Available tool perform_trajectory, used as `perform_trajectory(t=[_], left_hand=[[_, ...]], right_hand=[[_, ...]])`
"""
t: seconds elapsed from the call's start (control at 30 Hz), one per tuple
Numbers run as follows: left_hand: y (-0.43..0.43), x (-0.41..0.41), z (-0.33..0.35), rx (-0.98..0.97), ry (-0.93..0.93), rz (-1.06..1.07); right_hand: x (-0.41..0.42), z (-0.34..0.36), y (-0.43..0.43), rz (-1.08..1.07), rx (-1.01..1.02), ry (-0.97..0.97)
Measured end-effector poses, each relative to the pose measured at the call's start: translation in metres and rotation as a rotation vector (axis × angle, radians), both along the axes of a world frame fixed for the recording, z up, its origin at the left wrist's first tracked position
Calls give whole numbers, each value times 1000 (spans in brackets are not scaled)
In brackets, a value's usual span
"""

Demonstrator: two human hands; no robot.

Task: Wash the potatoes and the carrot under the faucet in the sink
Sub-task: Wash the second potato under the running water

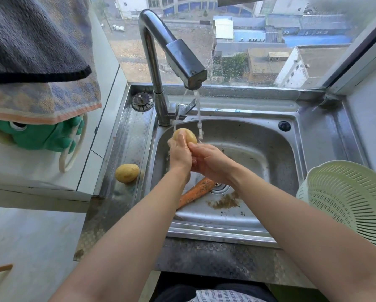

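Observation:
A yellow potato (186,135) is held over the steel sink (259,144), just left of the stream running from the faucet (182,62). My left hand (179,154) wraps it from below and the left. My right hand (209,162) presses against its lower right side. A second potato (127,172) lies on the ridged drainboard left of the basin. An orange carrot (195,192) rests on the basin floor by the drain, partly hidden under my left forearm.
A pale green colander (344,201) stands at the sink's right edge. Towels (36,62) hang at upper left over a green frog-shaped holder (41,136). A drain plug (142,101) sits beside the faucet base. Dirt lies near the drain (221,188).

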State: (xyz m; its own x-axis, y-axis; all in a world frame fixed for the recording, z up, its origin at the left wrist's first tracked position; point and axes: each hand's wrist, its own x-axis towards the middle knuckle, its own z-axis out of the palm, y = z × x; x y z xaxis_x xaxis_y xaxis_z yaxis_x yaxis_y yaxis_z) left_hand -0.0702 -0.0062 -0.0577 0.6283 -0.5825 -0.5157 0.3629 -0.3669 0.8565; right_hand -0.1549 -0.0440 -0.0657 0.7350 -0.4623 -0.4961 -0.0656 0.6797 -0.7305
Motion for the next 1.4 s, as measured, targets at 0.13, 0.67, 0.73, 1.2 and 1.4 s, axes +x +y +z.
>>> perform_trajectory(t=[0.13, 0.67, 0.73, 1.2, 1.4], left_hand=[[0, 0, 1, -31, 123, -22], [2, 0, -8, 46, 27, 44], [5, 0, -10, -37, -36, -18], [7, -5, -2, -132, 35, -170], [5, -12, 2, -130, 54, -42]], right_hand=[[3, 3, -2, -30, -157, 119], [10, 1, 7, -201, -504, 311], [12, -1, 1, -236, -488, 372], [6, 9, -8, -167, 56, 406], [16, 15, -3, -187, -110, 436]])
